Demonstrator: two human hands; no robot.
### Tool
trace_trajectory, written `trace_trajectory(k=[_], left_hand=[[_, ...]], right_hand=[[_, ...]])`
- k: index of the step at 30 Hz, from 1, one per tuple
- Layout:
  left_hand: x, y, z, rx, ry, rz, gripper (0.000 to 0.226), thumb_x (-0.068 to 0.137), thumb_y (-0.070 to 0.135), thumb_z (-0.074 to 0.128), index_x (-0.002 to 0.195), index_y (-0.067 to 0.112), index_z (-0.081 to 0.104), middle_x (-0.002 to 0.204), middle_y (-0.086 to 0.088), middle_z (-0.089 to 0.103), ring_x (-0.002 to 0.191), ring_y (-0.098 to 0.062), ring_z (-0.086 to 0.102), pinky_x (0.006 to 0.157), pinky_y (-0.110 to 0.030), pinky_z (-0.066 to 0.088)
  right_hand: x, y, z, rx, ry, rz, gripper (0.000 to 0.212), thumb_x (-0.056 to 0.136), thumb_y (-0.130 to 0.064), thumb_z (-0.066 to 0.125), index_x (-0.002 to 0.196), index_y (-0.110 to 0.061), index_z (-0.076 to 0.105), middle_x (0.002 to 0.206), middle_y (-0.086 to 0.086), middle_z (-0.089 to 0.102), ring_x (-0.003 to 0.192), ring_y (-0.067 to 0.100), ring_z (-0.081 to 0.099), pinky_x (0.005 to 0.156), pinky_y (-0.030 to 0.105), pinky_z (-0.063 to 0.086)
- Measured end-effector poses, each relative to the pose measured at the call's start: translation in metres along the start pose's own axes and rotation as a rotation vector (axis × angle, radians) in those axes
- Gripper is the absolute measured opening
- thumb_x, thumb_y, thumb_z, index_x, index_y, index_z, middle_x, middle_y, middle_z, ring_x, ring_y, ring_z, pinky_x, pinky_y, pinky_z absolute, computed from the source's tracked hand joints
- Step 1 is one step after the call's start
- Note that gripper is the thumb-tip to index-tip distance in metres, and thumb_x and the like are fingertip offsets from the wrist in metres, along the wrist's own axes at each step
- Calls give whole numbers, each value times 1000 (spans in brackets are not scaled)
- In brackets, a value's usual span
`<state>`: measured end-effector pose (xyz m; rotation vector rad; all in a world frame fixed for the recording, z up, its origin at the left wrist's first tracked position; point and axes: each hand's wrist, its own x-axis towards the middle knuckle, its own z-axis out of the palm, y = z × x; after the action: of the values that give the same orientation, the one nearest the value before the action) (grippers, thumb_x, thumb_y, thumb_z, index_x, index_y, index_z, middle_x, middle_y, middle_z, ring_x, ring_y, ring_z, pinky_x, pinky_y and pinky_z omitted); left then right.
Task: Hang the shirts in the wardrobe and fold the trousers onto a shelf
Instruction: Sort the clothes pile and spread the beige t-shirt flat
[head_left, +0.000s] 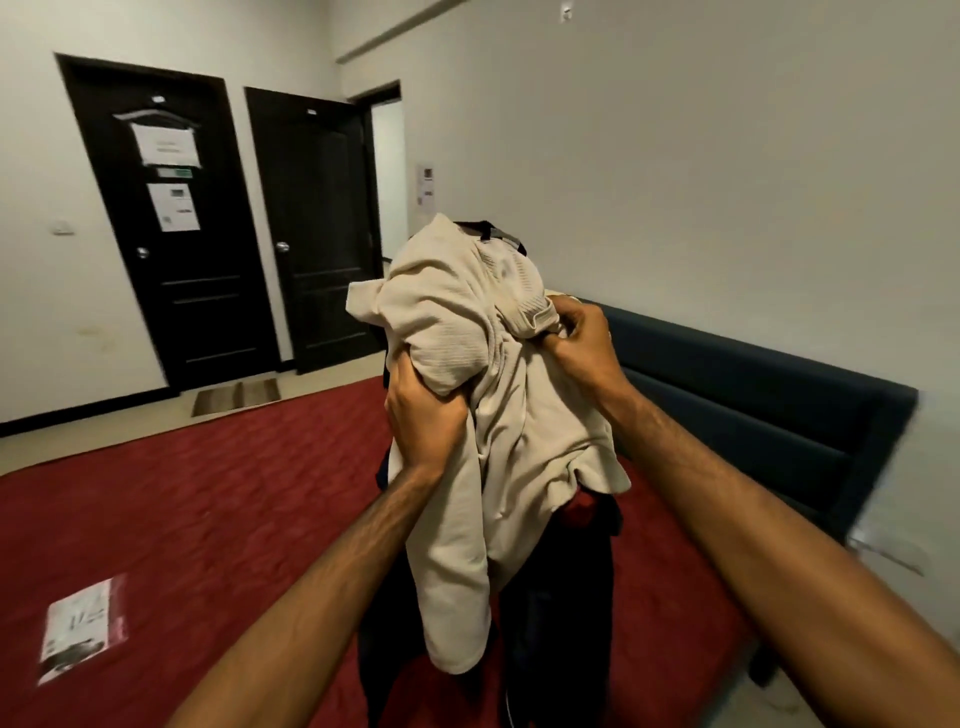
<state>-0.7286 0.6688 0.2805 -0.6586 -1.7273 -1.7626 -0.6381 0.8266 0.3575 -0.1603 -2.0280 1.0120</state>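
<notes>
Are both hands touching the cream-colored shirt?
Touching. The head view shows the left hand gripping a bunch of the cream shirt, and the right hand pinching its ribbed edge.

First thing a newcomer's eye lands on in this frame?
The crumpled cream ribbed-knit shirt held up mid-frame: the left hand grips its lower left folds, the right hand its upper right edge, with dark garments hanging beneath. Behind lie a dark red bed cover and two black panelled doors at left.

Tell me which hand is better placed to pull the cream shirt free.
Probably right: the right hand pinches the cream shirt's ribbed edge, while the left hand grips the bundle.
</notes>
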Motion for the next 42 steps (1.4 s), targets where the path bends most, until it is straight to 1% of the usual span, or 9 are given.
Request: trace_trajectory(k=[10, 13, 15, 17, 22, 29, 34, 40, 42], left_hand=[[114, -64, 101, 168, 202, 254, 72, 73, 18, 83, 130, 19, 39, 127, -26, 61, 118, -31, 51, 95, -32, 42], [148, -102, 131, 233, 201, 306, 76, 75, 24, 83, 138, 3, 44, 133, -28, 57, 124, -32, 49, 105, -25, 38], [155, -140, 147, 335, 118, 255, 76, 79, 21, 81, 138, -7, 43, 135, -29, 54, 126, -32, 46, 109, -25, 35], [143, -188, 150, 527, -71, 124, 64, 86, 23, 70, 139, -3, 42, 131, -25, 54, 121, -39, 50, 101, -44, 44], [35, -283, 143, 1097, -801, -351, 94, 95, 41, 60, 159, 8, -2, 159, -14, 29, 141, -36, 35, 111, -63, 30], [-92, -289, 168, 1411, -899, -224, 84, 98, 60, 39, 160, 12, 9, 168, -9, 6, 155, -28, 7, 120, -61, 15], [-128, -275, 202, 1463, -897, -175, 82, 95, 63, 23, 157, 9, 27, 164, -15, 19, 153, -32, 16, 115, -67, 22], [-127, -278, 201, 1454, -873, -271, 81, 95, 61, 22, 158, 9, 24, 165, -15, 15, 154, -31, 12, 114, -67, 22], [-124, -288, 193, 1433, -856, -285, 80, 95, 59, 26, 158, 9, 23, 166, -15, 14, 154, -32, 12, 114, -68, 23]], right_hand=[[172, 90, 50, 288, -38, -126, 35, 77, 6, 67, 104, -16, 75, 104, -2, 74, 101, 15, 68, 91, 28, 53], [223, 131, 72, 324, -47, -115, 35, 78, 7, 67, 106, -13, 74, 107, 1, 73, 103, 17, 66, 94, 29, 53], [241, 168, 91, 322, -58, -91, 34, 77, 8, 65, 106, -9, 73, 107, 4, 73, 103, 19, 66, 95, 33, 53], [237, 223, 114, 228, -124, -53, 31, 80, 4, 64, 107, -6, 71, 109, 6, 71, 102, 18, 64, 95, 36, 51], [176, 397, 153, -484, -957, -5, 77, 79, -40, 72, 140, -2, 45, 138, 20, 49, 129, 37, 46, 103, 42, 42], [88, 473, 136, -603, -1114, -394, 92, 88, -60, 57, 157, -17, 14, 165, 6, 11, 151, 25, 12, 121, 52, 15], [72, 483, 121, -543, -1074, -503, 94, 88, -70, 49, 158, -18, 13, 166, 5, 8, 153, 24, 8, 121, 54, 9], [65, 492, 135, -550, -1108, -520, 97, 83, -78, 27, 158, -20, 12, 166, 3, 5, 153, 22, 5, 121, 53, 6], [62, 492, 146, -552, -1119, -505, 92, 88, -74, 35, 158, -20, 12, 166, 3, 6, 153, 22, 7, 122, 53, 6]])
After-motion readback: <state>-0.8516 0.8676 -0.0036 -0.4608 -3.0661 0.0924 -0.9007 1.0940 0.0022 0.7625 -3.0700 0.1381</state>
